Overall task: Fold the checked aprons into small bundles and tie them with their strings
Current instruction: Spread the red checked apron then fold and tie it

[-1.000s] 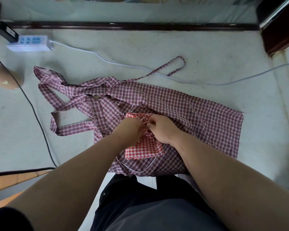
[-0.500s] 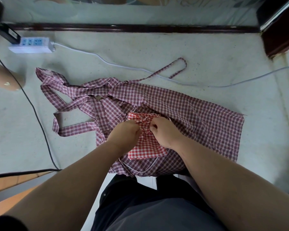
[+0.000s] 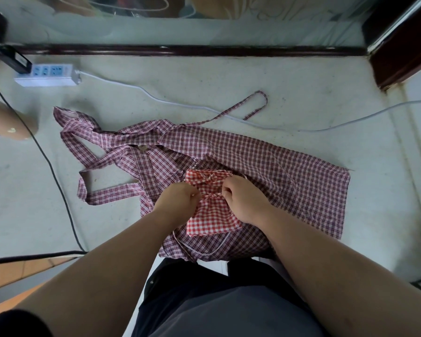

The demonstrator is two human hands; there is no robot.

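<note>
The red-checked apron bundle (image 3: pixel 212 215), a soft folded rectangle, lies on the maroon-checked apron (image 3: pixel 289 171); left hand (image 3: pixel 178 199) and right hand (image 3: pixel 243 200) pinch its thin string (image 3: pixel 210 196).

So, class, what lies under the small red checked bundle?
The larger maroon checked apron, spread on the floor, lies beneath the red bundle. The left hand and right hand, pinching its string, hide its sides; the patch underneath is covered.

Soft even daylight — wide-angle edge bending
</note>
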